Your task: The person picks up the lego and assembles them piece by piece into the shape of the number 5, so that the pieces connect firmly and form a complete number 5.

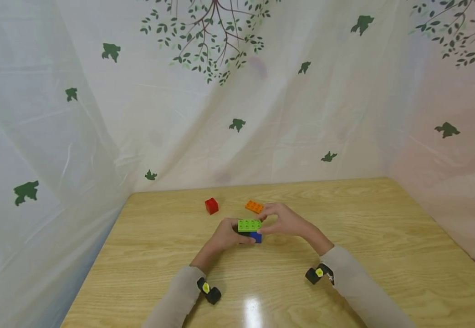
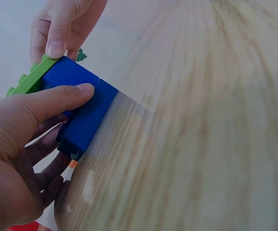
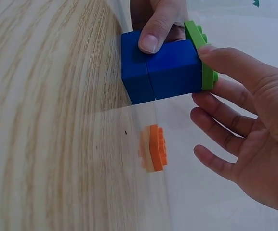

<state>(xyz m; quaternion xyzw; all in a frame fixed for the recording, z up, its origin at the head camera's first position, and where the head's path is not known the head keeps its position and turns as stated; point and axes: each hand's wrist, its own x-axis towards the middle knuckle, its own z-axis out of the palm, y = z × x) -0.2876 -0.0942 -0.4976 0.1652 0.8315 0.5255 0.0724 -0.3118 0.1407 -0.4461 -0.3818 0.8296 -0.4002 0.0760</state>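
Observation:
Two blue toy bricks stand one on the other on the table; the upper blue brick [image 3: 175,70] and the lower blue brick [image 2: 89,120] show a seam between them. On top sits a thin light green brick [image 1: 249,225] with studs. My left hand [image 1: 224,234] grips the blue bricks from the left, its thumb across the near side. From the right, my right hand [image 1: 284,220] pinches the end of the green brick between thumb and index finger. Its other fingers [image 3: 220,161] are spread apart from the bricks. Whether the green brick is fully seated cannot be told.
An orange flat brick [image 1: 254,207] lies behind the stack, close to the right hand. A red brick [image 1: 211,206] is farther left on the wooden table [image 1: 163,237]. A pale curtain [image 1: 278,150] with leaf and bird prints hangs along the table's back.

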